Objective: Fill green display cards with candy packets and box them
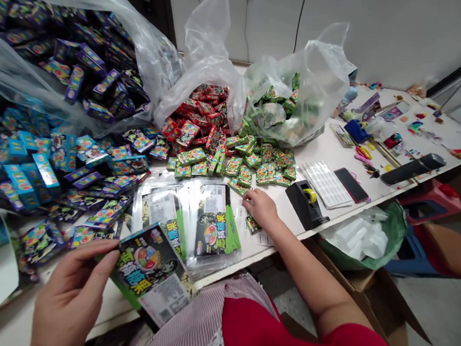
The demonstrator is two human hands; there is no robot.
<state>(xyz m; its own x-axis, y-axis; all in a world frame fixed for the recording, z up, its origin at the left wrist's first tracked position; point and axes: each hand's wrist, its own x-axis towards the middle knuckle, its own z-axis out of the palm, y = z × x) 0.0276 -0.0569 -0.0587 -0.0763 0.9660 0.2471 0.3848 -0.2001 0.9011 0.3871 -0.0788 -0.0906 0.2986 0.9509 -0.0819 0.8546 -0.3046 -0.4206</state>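
My left hand point(72, 291) grips the near-left edge of a black-and-green printed packet point(151, 271) in clear plastic, held over the table's front edge. My right hand point(260, 208) reaches out over the white table point(329, 149), its fingers curled down among small green boxes point(247, 169); one green box point(253, 224) lies just under the wrist. Whether the fingers hold a box is hidden. A stack of the same printed packets point(206, 222) lies flat between my hands.
Open plastic bags hold purple boxes point(82, 68), red boxes point(197, 111) and green boxes point(289, 100). Blue and purple boxes point(33, 166) spill at the left. A black tape dispenser point(306, 204), a phone point(350, 184), scissors point(363, 152) and a green-lined bin point(364, 238) lie at the right.
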